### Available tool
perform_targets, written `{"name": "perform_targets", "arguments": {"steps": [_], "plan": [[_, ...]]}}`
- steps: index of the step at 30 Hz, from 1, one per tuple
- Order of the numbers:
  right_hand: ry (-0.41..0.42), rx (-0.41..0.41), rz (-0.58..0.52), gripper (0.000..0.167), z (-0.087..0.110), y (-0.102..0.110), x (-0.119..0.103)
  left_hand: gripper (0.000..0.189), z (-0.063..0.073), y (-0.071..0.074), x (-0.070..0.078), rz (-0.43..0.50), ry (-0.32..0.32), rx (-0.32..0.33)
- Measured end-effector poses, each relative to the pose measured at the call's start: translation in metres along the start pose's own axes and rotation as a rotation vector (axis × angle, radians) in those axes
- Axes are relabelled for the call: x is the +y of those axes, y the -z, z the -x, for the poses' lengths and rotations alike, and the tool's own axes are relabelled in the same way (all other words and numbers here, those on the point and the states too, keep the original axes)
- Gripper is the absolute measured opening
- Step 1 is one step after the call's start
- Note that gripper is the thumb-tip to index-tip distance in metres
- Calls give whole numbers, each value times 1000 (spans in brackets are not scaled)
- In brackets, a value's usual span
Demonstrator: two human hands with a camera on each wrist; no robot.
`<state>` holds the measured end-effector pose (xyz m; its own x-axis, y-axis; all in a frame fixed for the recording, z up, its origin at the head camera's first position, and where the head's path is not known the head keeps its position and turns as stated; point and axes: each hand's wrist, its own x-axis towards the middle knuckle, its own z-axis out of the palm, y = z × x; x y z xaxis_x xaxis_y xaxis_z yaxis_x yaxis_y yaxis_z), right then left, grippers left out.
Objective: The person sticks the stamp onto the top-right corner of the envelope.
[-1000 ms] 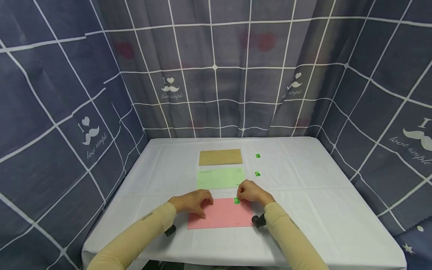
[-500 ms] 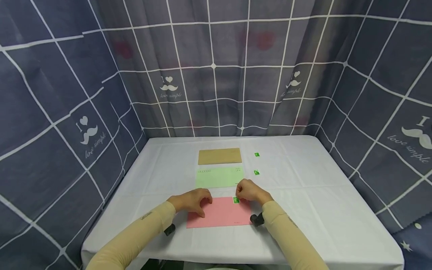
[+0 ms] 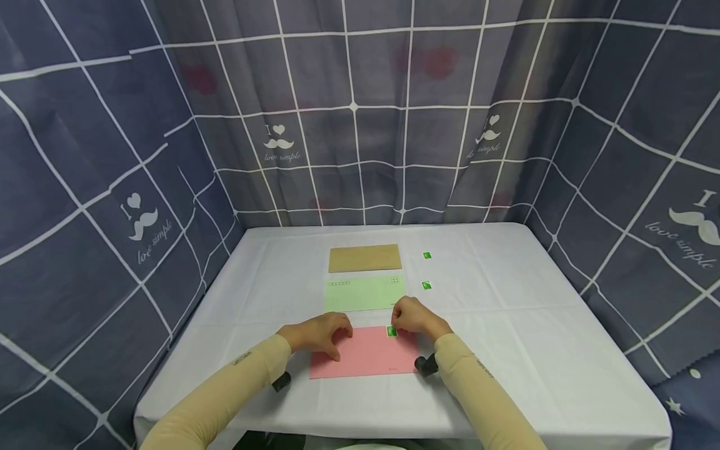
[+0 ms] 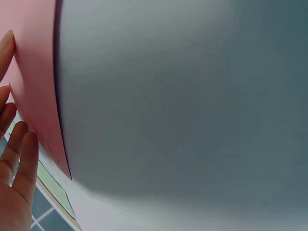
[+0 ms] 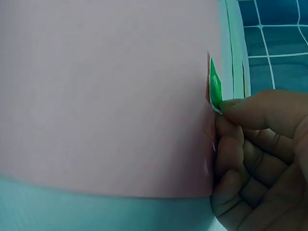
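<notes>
A pink envelope (image 3: pixel 365 359) lies nearest me on the table. My right hand (image 3: pixel 415 317) pinches a small green stamp (image 5: pixel 215 84) by its edge between thumb and forefinger, over the envelope's upper right corner. The stamp tilts up from the paper in the right wrist view, its other fingers curled below. At the envelope's left end rests my left hand (image 3: pixel 319 334), thumb (image 4: pixel 6 53) on the pink paper and fingers spread loosely along its far edge.
Behind the pink envelope lie a light green envelope (image 3: pixel 362 295) and a brown envelope (image 3: pixel 365 258). To their right are two more green stamps, a nearer stamp (image 3: pixel 426 285) and a farther stamp (image 3: pixel 427 255). Grid-patterned curtains (image 3: pixel 379 137) surround the white table (image 3: pixel 534 350).
The head view has shifted slightly. Both hands keep the same places on the pink envelope, and the stamp stays at its upper right corner.
</notes>
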<state>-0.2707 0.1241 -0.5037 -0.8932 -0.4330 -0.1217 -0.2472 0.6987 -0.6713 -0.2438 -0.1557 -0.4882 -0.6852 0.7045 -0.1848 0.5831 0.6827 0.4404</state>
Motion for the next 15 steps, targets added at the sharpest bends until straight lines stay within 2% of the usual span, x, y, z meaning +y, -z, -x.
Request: {"name": "perform_targets", "arguments": {"steps": [15], "plan": [[-8,17,16,22,-3,-1,3,45,-3,0,-1,18,5,-7]]}}
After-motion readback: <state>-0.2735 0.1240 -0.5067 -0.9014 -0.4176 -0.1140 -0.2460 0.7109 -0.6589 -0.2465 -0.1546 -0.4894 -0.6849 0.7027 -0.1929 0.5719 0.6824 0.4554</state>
